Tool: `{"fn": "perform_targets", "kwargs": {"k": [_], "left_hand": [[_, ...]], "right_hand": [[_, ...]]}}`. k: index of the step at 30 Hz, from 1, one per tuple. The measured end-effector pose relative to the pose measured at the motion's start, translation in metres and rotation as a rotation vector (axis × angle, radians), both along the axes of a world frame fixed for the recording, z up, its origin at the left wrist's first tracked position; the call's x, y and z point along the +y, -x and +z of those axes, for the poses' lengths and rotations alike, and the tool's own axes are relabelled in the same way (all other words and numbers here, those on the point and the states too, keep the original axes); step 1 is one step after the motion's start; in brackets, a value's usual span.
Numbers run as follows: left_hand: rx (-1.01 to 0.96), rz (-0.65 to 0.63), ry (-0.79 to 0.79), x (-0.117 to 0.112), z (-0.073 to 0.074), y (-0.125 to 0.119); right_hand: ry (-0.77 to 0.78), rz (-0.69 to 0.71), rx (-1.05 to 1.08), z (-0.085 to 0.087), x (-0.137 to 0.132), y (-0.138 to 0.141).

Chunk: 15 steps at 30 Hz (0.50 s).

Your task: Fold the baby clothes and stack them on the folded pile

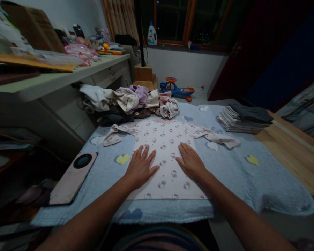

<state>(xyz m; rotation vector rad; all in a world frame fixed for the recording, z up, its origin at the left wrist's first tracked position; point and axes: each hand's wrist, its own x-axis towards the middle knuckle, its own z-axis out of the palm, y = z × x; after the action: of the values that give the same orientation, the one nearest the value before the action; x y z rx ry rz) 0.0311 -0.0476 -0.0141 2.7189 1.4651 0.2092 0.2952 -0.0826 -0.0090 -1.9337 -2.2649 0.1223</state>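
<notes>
hands first: left hand (140, 168) and right hand (191, 161) are both open, palms down on a little printed shirt (166, 153), not gripping anything. the shirt's laid flat, sleeves out, collar at the far end, on a blue quilt (232, 170) over the worktop (295, 150). rumpled clothes pile (131, 99) behind it, folded stack (238, 120) far right, phone (70, 181) near left.

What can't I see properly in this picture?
All in the head view:
Palms of the left hand and right hand: hidden, turned down on the white, pink-collared cloth shirt.
Underside of the pink rectangular phone: hidden beneath its body.
Label on the blue-and-white plastic bottle: too small to read.
Both bare forearms: cut off by the bottom edge.
</notes>
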Motion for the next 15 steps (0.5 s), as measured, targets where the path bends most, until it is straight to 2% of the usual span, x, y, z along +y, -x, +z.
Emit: {"fn": "perform_targets", "kwargs": {"k": [2, 6, 8, 11, 15], "left_hand": [[0.0, -0.04, 0.016, -0.004, 0.004, -0.007], [-0.03, -0.299, 0.024, -0.02, 0.006, -0.029], [-0.041, -0.373, 0.028, -0.029, 0.005, -0.037], [-0.032, -0.388, 0.045, -0.036, 0.005, -0.041], [0.017, -0.366, 0.078, -0.034, 0.01, -0.03]], "right_hand": [[-0.005, 0.011, -0.01, -0.001, -0.002, -0.002], [-0.031, 0.047, -0.03, -0.002, -0.005, -0.001], [-0.04, 0.087, -0.023, -0.002, -0.009, 0.0], [-0.026, 0.155, -0.02, 0.0, -0.017, 0.001], [0.022, 0.223, -0.039, 0.008, -0.031, 0.003]]}}
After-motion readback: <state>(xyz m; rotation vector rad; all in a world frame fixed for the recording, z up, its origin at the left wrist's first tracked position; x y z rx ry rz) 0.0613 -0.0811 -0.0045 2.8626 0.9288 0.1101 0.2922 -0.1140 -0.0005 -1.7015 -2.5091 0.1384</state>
